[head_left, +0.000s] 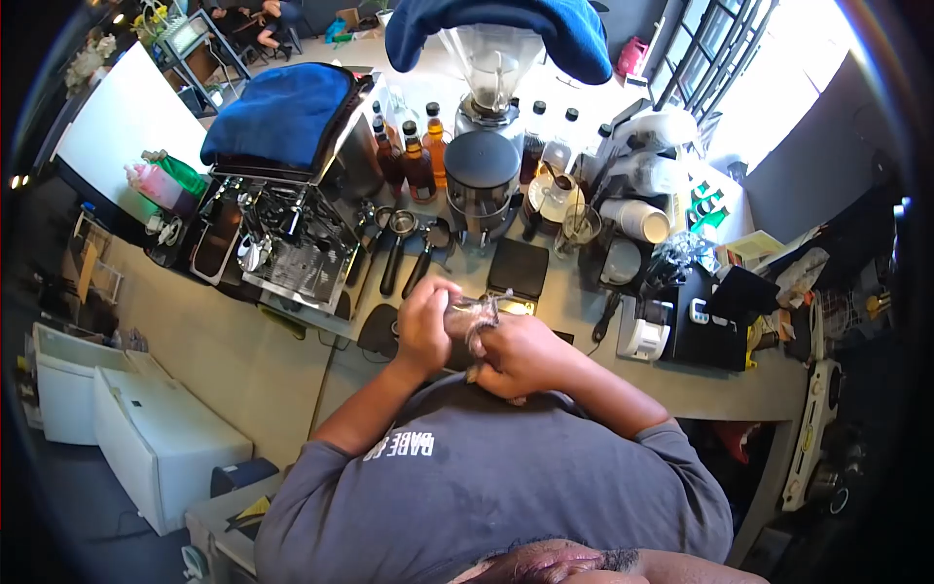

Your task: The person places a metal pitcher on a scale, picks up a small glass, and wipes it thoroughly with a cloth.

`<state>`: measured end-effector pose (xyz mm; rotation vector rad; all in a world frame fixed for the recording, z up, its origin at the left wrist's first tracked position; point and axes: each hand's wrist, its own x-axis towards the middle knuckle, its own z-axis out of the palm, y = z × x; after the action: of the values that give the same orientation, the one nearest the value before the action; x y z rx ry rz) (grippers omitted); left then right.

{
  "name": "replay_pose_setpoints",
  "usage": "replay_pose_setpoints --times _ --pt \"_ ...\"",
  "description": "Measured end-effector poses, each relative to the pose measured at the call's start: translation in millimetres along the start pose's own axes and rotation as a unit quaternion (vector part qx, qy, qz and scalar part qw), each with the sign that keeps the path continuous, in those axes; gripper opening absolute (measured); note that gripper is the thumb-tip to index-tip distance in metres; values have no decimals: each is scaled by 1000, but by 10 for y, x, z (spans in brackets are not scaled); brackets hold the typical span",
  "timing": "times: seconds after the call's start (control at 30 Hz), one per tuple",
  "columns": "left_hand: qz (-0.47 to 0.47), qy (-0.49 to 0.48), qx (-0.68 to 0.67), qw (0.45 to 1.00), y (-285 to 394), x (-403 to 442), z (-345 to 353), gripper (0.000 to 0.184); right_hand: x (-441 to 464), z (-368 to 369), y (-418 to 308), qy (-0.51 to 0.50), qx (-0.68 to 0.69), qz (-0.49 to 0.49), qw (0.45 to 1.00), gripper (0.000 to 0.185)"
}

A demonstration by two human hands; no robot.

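In front of my chest, my left hand (425,326) is closed around one side of a small clear, shiny vessel (471,316), which looks like glass. My right hand (525,356) has its fingers curled against the other side of it. A brownish bit, perhaps cloth, shows under the right fingers; its kind is unclear. Just beyond my hands lies a flat black scale (518,268) on the counter. Several portafilters (394,258) with black handles lie ahead of my left hand.
An espresso machine (292,234) topped by a blue cloth (277,112) stands at the left. A coffee grinder (482,170) is straight ahead between syrup bottles (418,165). To the right are stacked paper cups (637,222), a glass server (579,226) and a white device (645,331).
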<state>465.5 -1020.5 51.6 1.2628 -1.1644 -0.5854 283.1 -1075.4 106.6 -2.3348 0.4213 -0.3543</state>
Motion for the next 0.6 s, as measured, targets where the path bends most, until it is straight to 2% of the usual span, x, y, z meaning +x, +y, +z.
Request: replay_pose_setpoints --times 0.07,0.1,0.13,0.17,0.2,0.27,0.37,0.43,0.47,0.53,0.57,0.6 --pt "161 53 43 985 -154 -114 2 35 -1 -78 -90 -37 -37 -20 998 25" --pt "174 55 18 983 -135 -131 5 36 3 -112 -67 -85 123 -11 989 23" --pt "188 57 -6 981 -104 -133 8 37 -5 -149 -10 -131 279 -3 951 22" --pt "201 57 -30 977 -68 -119 -1 38 -66 -106 199 -178 424 85 884 27" --pt "92 19 -85 992 -13 -88 -26 39 -98 -17 266 -111 547 62 828 37" --pt "-130 -53 -193 971 92 -55 -84 40 -196 15 401 -104 541 108 828 43" --pt "-186 -49 -253 948 78 -53 -94 44 -325 -43 329 -20 536 77 841 52" --pt "-234 -35 -285 929 76 -83 -100 45 -317 -133 215 81 335 -43 938 53" --pt "-208 -33 -272 939 73 -104 -89 44 -319 -178 152 130 225 -103 960 54" --pt "-156 -31 -244 957 59 -169 -54 44 -360 -175 -25 126 98 -71 985 50" --pt "-132 -53 -253 957 32 -208 -65 36 -364 -147 -111 126 34 -56 990 48" --pt "-136 -64 -252 956 16 -227 -62 35 -344 -126 -159 127 -30 -40 991 47"
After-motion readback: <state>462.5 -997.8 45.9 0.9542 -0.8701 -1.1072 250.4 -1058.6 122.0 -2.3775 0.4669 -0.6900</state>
